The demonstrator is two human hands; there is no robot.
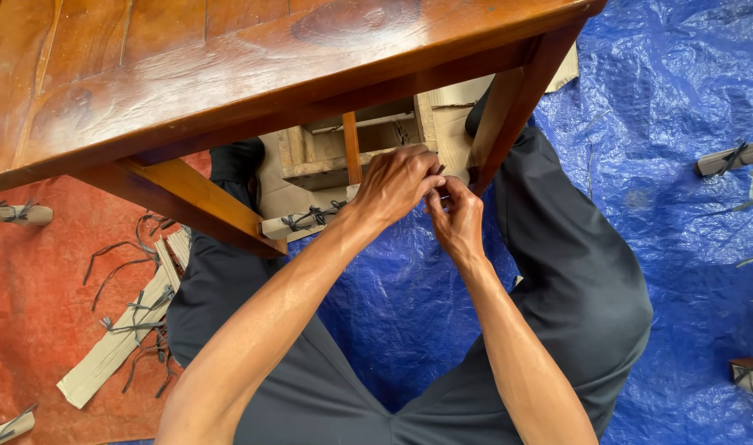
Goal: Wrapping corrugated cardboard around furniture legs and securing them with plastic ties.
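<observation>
Under the near edge of the wooden table (187, 58) we see our two hands close together, between two table legs. Our left hand (397, 183) is curled, with the fingers bent down around something small, and our right hand (456, 218) is pinching at the same spot from below. The two hands touch each other. What they grip is mostly hidden by the fingers, so we cannot tell just what it is, but it sits at the end of a cardboard strip (304, 220) that is tied with dark string (309, 217). That strip lies across from the left table leg (197, 198) toward our hands. The right table leg (515, 103) stands just beside our right hand. Behind the hands there is a small wooden frame (335, 152) with more cardboard around it. We are sitting on the ground with our knees apart in dark grey trousers (582, 272), and the table stands between our legs. A blue tarp (681, 124) covers the ground on the right side and between our legs. A red tarp (30, 288) covers the ground on the left side. On the red tarp lie more cardboard strips (117, 346) and loose bits of dark string (112, 264). A few more tied pieces (731, 158) lie at the right edge of the blue tarp.
</observation>
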